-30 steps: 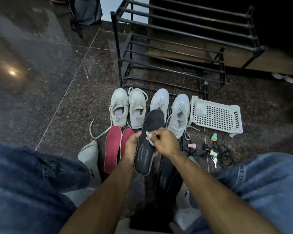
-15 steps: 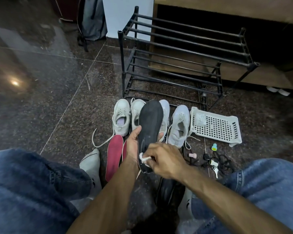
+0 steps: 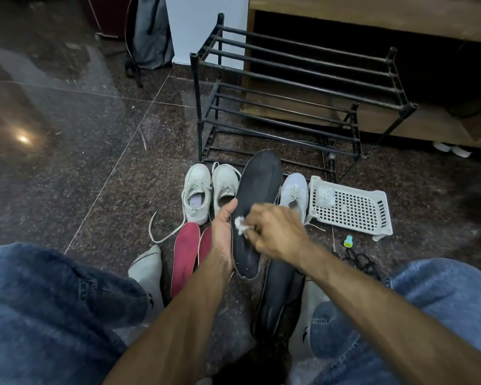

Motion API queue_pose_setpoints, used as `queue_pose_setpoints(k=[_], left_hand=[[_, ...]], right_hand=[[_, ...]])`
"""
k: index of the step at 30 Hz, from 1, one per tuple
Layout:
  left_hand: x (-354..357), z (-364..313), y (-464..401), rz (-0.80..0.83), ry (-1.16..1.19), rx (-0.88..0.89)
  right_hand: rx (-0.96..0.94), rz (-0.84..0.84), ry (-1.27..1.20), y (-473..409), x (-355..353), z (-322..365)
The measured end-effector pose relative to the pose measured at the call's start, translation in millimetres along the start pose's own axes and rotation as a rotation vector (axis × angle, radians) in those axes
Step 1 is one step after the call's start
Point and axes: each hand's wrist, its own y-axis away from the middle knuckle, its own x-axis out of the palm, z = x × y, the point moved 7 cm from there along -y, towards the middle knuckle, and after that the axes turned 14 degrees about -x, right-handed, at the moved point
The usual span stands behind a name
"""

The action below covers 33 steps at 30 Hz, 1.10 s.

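My left hand (image 3: 223, 229) grips the left edge of a black insole (image 3: 257, 190), held up lengthwise above the floor with its toe end pointing away. My right hand (image 3: 275, 230) pinches a small white wad of tissue (image 3: 240, 225) and presses it on the insole's middle. A second black insole (image 3: 278, 298) lies on the floor under my right forearm. Two red insoles (image 3: 186, 254) lie side by side to the left.
Two pairs of white sneakers (image 3: 197, 197) stand in a row in front of a black metal shoe rack (image 3: 289, 107). A white perforated basket (image 3: 350, 208) lies to the right, with a small teal cap (image 3: 348, 241) and dark cords near it. My jeans-clad knees flank the scene.
The black insole has been raised and pushed farther forward. My right hand with the tissue has slid along its surface, now at the middle. The camera has tilted up a little.
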Motion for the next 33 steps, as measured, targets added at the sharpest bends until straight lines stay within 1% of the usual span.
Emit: queue_pose_setpoints(k=[2,3,4,7,9,13,15,16,18,20,21,24,26,27,28,29,31,32,33], left_hand=[[6.7,6.3,-1.2,0.007,-0.011,-0.015],[7.6,5.7,-1.0,0.003,-0.008,-0.012],[8.4,3.3,0.6,-0.003,0.003,0.002],[1.6,-5.0,1.2,-0.02,0.014,0.053],[-2.1,-2.7,-1.0,-0.039,0.034,0.047],[6.1,11.9,-1.2,-0.032,0.021,0.011],[7.7,13.6,-1.0,-0.034,-0.001,0.003],[5.9,12.0,0.1,-0.04,0.009,0.009],[0.6,4.0,1.3,-0.038,0.025,0.045],[-3.3,0.1,1.9,-0.039,-0.013,0.049],[-5.1,1.3,1.9,-0.048,-0.037,0.036],[-1.9,3.7,3.3,-0.049,-0.076,0.01],[3.3,1.5,3.8,-0.051,-0.101,0.027],[6.7,0.4,4.3,-0.04,-0.111,0.03],[9.6,-0.8,5.5,-0.027,-0.106,0.032],[12.0,-1.4,6.9,-0.01,-0.095,0.029],[12.8,-2.0,8.7,0.02,-0.096,0.013],[13.6,-1.8,9.8,0.029,-0.114,-0.002],[13.5,-1.6,10.9,0.024,-0.131,-0.012]], right_hand=[[0.109,-0.102,0.021,-6.5,-12.7,-19.7],[0.129,-0.127,0.007,-7.5,-14.1,-20.5],[0.124,-0.118,-0.019,-6.4,-12.5,-15.0],[0.029,-0.055,-0.139,9.5,1.2,18.8],[0.03,-0.033,-0.141,13.2,2.8,19.6],[0.217,-0.08,-0.005,-6.4,-6.5,-26.5],[0.253,-0.101,-0.025,-10.2,-9.1,-31.1],[0.242,-0.083,-0.056,-8.6,-7.1,-25.9],[0.152,-0.023,-0.123,1.5,2.3,-3.6],[0.054,0.032,-0.187,16.6,13.3,17.6],[0.037,0.062,-0.198,21.1,17.9,19.3],[0.083,0.121,-0.088,20.7,20.1,2.8],[0.185,0.073,-0.059,18.1,12.1,-15.1],[0.238,0.037,-0.111,16.8,7.9,-22.4],[0.276,0.002,-0.216,15.2,5.1,-28.1],[0.3,-0.032,-0.376,13.6,4.9,-32.1],[0.362,-0.078,-0.789,12.5,9.8,-32.0],[0.383,-0.07,-0.926,13.3,13.5,-29.8],[0.388,-0.058,-0.985,14.3,17.2,-28.1]])
